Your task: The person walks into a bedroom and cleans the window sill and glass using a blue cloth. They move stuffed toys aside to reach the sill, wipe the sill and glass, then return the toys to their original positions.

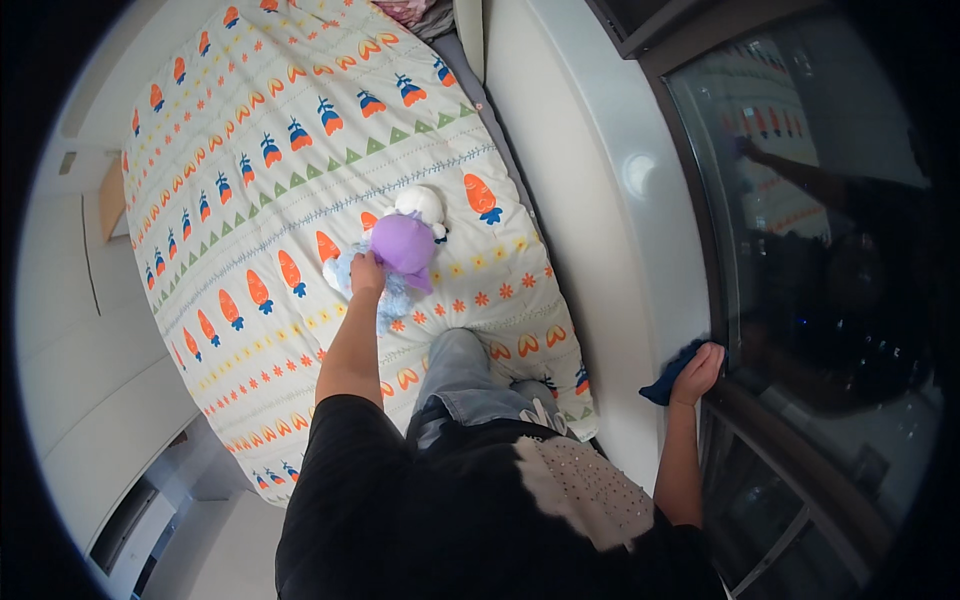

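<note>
My left hand (367,271) is over the bed, its fingers curled at the edge of a purple plush toy (405,241). A fluffy light-blue plush (394,301) lies under and beside that hand. Against the far side of the purple one rests a white plush (419,204). Whether these are separate toys or parts of one is hard to tell. Off to the right, my right hand (699,373) grips a dark blue cloth (670,377), pressed against the window ledge beside the frame.
A quilt (352,176) printed with carrots and flowers covers the bed, and my knee (457,360) is on it. Along its right side runs a white window ledge (600,195). The dark window pane (817,225) shows reflections. White cabinets (97,360) stand at left.
</note>
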A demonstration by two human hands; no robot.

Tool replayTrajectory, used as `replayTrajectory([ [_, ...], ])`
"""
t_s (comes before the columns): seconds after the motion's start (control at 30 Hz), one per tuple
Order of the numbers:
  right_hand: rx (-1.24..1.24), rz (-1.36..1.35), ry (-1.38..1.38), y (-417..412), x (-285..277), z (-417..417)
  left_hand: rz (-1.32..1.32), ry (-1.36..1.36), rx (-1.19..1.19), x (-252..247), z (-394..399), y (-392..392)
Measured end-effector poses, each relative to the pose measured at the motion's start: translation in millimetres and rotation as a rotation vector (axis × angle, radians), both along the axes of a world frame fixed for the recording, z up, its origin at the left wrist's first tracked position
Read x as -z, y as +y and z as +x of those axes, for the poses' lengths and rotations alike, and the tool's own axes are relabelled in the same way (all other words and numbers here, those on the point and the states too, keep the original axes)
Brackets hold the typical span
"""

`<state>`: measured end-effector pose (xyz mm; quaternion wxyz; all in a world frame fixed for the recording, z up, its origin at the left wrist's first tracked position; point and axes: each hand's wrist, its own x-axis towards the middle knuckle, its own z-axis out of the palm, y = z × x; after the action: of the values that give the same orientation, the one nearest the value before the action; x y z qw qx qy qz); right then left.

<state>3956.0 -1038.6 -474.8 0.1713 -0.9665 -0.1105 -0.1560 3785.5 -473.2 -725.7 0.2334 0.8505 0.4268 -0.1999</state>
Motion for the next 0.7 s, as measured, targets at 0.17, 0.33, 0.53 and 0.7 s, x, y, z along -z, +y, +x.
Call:
replayTrajectory([
  [0.17, 0.013, 0.014, 0.003, -2, 2, 0, -0.053, -0.623, 0.034, -22, 15, -16],
  [0.33, 0.028, 0.011, -0.016, -1, 5, -1, -0.084, -0.773, 0.110, -122, 61, -20],
  [0.53, 0.001, 0.015, -0.082, -2, 9, 3, -0.467, -0.920, 0.131, -266, 116, -47],
  [0.7, 0.028, 0.054, -0.063, 4, 5, 3, -0.641, -1.095, 0.153, -350, 182, -95],
])
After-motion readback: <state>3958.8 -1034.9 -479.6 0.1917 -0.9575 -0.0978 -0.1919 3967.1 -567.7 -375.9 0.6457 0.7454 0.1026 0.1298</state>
